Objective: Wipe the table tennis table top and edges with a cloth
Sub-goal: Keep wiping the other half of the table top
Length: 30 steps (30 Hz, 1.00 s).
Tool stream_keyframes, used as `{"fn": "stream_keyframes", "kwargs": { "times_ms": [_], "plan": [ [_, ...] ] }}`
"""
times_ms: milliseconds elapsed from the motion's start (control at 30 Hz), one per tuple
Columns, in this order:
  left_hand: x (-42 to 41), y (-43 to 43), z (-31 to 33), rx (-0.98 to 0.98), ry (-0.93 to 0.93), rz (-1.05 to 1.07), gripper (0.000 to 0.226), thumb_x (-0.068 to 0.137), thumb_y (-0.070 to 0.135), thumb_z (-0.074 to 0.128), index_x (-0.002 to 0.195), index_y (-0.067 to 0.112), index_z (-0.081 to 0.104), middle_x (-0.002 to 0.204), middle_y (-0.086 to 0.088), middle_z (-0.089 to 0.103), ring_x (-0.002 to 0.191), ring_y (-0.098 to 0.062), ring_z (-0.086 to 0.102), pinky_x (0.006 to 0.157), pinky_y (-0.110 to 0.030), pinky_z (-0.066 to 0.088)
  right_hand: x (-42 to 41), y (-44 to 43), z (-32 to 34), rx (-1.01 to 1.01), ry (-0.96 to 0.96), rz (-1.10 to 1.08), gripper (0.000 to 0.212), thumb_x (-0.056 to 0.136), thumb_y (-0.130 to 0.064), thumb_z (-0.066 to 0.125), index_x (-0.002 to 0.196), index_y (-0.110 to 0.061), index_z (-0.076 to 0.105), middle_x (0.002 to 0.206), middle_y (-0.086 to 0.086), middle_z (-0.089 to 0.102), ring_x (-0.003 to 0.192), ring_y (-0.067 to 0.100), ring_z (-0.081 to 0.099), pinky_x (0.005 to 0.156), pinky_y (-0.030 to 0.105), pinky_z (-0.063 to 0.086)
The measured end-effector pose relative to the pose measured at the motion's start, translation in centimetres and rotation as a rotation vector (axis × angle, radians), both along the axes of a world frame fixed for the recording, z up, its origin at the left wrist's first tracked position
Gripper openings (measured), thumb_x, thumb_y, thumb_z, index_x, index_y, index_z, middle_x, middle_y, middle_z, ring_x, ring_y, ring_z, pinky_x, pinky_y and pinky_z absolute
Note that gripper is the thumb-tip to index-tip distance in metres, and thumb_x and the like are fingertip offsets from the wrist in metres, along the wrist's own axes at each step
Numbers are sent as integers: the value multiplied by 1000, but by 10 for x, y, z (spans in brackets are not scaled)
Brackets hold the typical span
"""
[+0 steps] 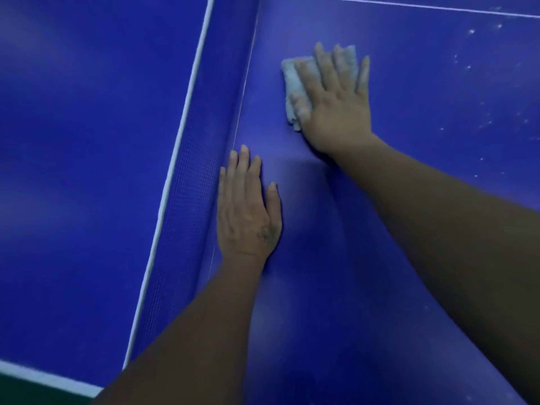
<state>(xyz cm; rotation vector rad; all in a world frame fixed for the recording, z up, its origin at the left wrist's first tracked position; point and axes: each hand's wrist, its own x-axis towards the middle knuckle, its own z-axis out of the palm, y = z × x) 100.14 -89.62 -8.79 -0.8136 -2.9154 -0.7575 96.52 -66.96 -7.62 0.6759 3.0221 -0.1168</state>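
Fingers spread, my right hand [336, 103] presses the cloth [292, 80] flat on the table [409, 200], dusty specks [491, 121] lying to its right; my left hand [248, 211] rests flat and empty by the net [190, 171].

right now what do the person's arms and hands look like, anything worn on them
The left forearm and right forearm are bare as far as the frame shows: no sleeves, watch or bands. The left hand and right hand have no gloves, and no rings show. The left hand has a small dark mark on its back, towards the thumb side.
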Motion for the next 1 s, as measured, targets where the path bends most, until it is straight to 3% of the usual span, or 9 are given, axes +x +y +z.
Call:
{"fn": "stream_keyframes", "kwargs": {
  "times_ms": [67,167,233,367,533,633,733,900,1000],
  "plan": [
    [-2,0,-2,-12,16,3,51,111,20,54,156,-1,52,171,-17,40,164,-34,30,133,-54,25,-5,-20,0,-4,-6,63,64,114,-46,17,172,-21,16,180,14,4,166,39,1,129,66,-9],
    [-3,1,-1,-22,18,4,52,109,20,54,157,0,51,172,-15,39,164,-31,29,133,-55,25,-4,-40,-4,-18,22,360,64,116,-46,12,171,-16,21,179,16,11,166,38,5,132,63,-5],
    [-3,2,-1,-22,8,3,52,109,20,54,157,1,51,172,-14,39,165,-30,28,133,-55,26,-13,-21,-1,-2,32,311,66,115,-47,13,171,-15,21,179,14,11,166,38,3,133,59,-4],
    [-4,2,-3,-50,-5,6,52,109,22,53,156,1,52,173,-12,38,165,-29,27,133,-55,26,-47,5,8,-1,-14,-22,66,114,-43,17,171,-10,16,180,16,7,166,40,-4,131,65,-6],
    [-4,1,-4,-102,-20,0,54,109,25,48,157,1,51,174,-11,36,166,-28,24,134,-55,25,-83,-19,12,96,-58,225,69,115,-44,9,170,-2,12,177,25,11,165,45,6,132,66,-2],
    [-5,0,-4,-113,-18,6,54,109,25,48,156,0,52,174,-12,37,166,-28,25,133,-56,26,-82,8,8,18,-37,284,70,115,-48,6,172,-7,7,179,19,4,166,38,1,133,60,-5],
    [-4,1,-4,-124,-13,5,55,107,24,50,155,-1,53,174,-13,37,165,-30,27,134,-55,25,-65,54,-1,-30,-40,104,68,113,-50,4,173,-17,3,180,9,-4,167,32,-7,132,56,-9],
    [-6,1,-5,-124,-6,4,56,105,23,51,155,-1,53,174,-12,36,166,-30,26,135,-51,21,-39,96,3,-96,27,-391,72,111,-52,20,173,-16,13,181,9,5,167,34,-1,134,57,-6],
    [-6,0,-6,-127,4,0,56,103,20,55,155,-1,52,174,-13,36,165,-31,27,134,-53,22,-39,86,6,-103,-3,-229,71,111,-52,22,173,-17,12,181,8,4,167,33,-2,133,57,-6]
  ]
}}
